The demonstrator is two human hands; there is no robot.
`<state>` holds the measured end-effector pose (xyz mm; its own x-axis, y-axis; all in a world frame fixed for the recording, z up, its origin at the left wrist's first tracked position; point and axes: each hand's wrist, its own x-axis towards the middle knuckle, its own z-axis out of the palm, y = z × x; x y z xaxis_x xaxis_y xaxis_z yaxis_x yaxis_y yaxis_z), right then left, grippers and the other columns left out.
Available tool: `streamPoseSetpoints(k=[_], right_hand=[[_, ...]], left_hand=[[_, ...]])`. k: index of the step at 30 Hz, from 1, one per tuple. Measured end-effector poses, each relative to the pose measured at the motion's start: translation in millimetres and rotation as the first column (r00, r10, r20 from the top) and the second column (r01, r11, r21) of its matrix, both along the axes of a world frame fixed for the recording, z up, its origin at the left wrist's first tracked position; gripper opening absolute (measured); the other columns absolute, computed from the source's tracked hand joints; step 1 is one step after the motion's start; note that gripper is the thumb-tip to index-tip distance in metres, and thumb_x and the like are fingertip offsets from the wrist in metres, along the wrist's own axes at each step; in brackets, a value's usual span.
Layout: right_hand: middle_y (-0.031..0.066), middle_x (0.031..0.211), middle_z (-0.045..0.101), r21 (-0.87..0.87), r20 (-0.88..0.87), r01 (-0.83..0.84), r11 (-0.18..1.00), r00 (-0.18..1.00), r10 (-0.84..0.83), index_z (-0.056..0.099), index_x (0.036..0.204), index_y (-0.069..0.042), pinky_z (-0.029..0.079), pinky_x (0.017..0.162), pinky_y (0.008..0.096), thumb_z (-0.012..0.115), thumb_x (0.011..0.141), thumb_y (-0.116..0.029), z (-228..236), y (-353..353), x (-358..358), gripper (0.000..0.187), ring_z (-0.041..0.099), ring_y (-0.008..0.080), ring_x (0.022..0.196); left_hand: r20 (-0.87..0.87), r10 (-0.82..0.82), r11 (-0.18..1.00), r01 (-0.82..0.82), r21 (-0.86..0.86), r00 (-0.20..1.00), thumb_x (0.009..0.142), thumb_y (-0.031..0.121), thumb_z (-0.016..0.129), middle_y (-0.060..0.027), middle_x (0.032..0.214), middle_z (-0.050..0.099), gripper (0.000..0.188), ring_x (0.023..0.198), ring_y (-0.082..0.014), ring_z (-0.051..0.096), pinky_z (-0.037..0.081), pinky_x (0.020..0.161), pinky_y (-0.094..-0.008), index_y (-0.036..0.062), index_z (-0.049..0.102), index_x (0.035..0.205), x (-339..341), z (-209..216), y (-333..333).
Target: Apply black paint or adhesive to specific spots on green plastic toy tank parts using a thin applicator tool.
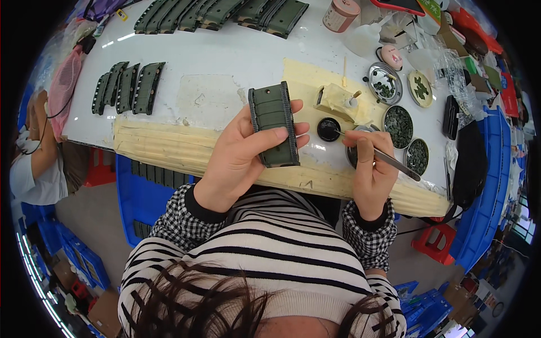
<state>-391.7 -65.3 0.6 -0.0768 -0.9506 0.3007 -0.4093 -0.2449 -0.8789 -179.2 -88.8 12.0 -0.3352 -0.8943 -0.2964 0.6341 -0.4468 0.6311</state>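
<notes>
My left hand (pixel 236 152) grips a dark green, ribbed rectangular case (pixel 271 121) with black toothed edges and a small hole near its top, the thumb lying across its face. In my right hand (pixel 372 166) metal tweezers (pixel 397 163) are pinched, their tip pointing left to the rim of a small round pot of black paste (pixel 328 129). Whether the tip touches the paste I cannot tell. Partly behind the right hand is a round tin (pixel 350 155). Round tins of small dark green pieces (pixel 398 127) stand to the right of it.
More green cases (pixel 147 89) lie at the left, and a row of them (pixel 220 12) along the back. A tape-covered block (pixel 338 103) sits beyond the pot. Tape covers the table's front edge (pixel 169 147). A blue bin (pixel 132 194) is below; another person (pixel 42 163) is at far left.
</notes>
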Motion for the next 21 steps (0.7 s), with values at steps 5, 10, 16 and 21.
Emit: streamPoseSetpoints(k=[5, 10, 16, 21], right_hand=[[0.0039, 0.078, 0.067, -0.042, -0.153, -0.005, 0.999, 0.988, -0.002, 0.070, 0.094, -0.002, 0.042, 0.069, 0.0284, 0.063, 0.091, -0.008, -4.6, -4.5, 2.6, 0.010, 0.049, 0.0184, 0.077], [0.0036, 0.077, 0.067, -0.021, -0.173, -0.008, 1.000, 0.985, 0.005, 0.070, 0.094, -0.003, 0.042, 0.069, 0.0289, 0.064, 0.089, -0.009, -5.2, -4.8, 4.8, 0.009, 0.049, 0.0190, 0.076], [0.0035, 0.076, 0.066, -0.029, -0.225, -0.028, 0.999, 0.974, 0.021, 0.070, 0.093, -0.003, 0.042, 0.068, 0.0288, 0.064, 0.089, -0.009, -4.4, -5.5, 3.6, 0.009, 0.049, 0.0189, 0.076], [0.0035, 0.076, 0.065, 0.010, 0.034, -0.047, 0.999, 0.998, 0.047, 0.070, 0.093, -0.002, 0.042, 0.069, 0.0280, 0.061, 0.092, -0.010, 2.3, -2.0, 1.7, 0.013, 0.049, 0.0172, 0.077]], left_hand=[[-0.073, -0.003, 0.998, 0.008, 0.070, 0.997, 0.087, -0.002, 0.056, -0.0127, 0.117, 0.058, 0.054, 0.111, -0.0235, 0.059, 0.050, 0.101, -0.0412, -0.0035, 0.038, 0.138, 2.1, -4.6, -0.4], [-0.071, 0.000, 0.996, 0.007, 0.091, 0.997, 0.086, -0.001, 0.056, -0.0137, 0.113, 0.059, 0.052, 0.110, -0.0258, 0.059, 0.050, 0.101, -0.0413, -0.0034, 0.040, 0.135, 4.0, -5.9, -0.1], [-0.087, 0.050, 0.993, -0.040, 0.115, 0.995, 0.089, 0.007, 0.054, -0.0158, 0.107, 0.062, 0.040, 0.107, -0.0278, 0.061, 0.053, 0.092, -0.0388, 0.0021, 0.045, 0.127, 6.0, -5.7, 1.5], [0.033, 0.068, 0.994, -0.071, 0.089, 0.997, 0.090, 0.011, 0.055, -0.0166, 0.111, 0.062, 0.038, 0.099, -0.0237, 0.063, 0.055, 0.082, -0.0371, 0.0053, 0.046, 0.126, 7.9, -6.1, 2.5]])
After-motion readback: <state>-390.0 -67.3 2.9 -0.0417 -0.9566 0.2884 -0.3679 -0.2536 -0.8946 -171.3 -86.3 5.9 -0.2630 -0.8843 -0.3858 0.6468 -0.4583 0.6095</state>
